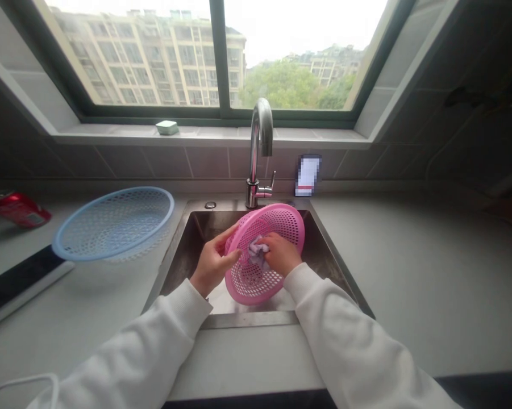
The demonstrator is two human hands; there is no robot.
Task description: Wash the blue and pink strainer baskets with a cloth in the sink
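Note:
Over a stainless steel sink [183, 238], a pink perforated plastic basket [247, 284] is held tilted up on its edge. My left hand [213, 261] grips the basket's rim on the left side. My right hand [281, 253] presses a crumpled pale lilac cloth [258, 253] against the inside of the basket. The cloth is partly hidden by my fingers. White sleeves cover both my forearms, which rest near the sink's front edge.
A light blue perforated basket [113, 224] sits on the counter left of the sink, beside a red can [17, 209] lying on its side and a black cooktop [17, 284]. A chrome faucet [259, 130] rises behind the sink. A pale green dish [167, 127] sits on the window sill.

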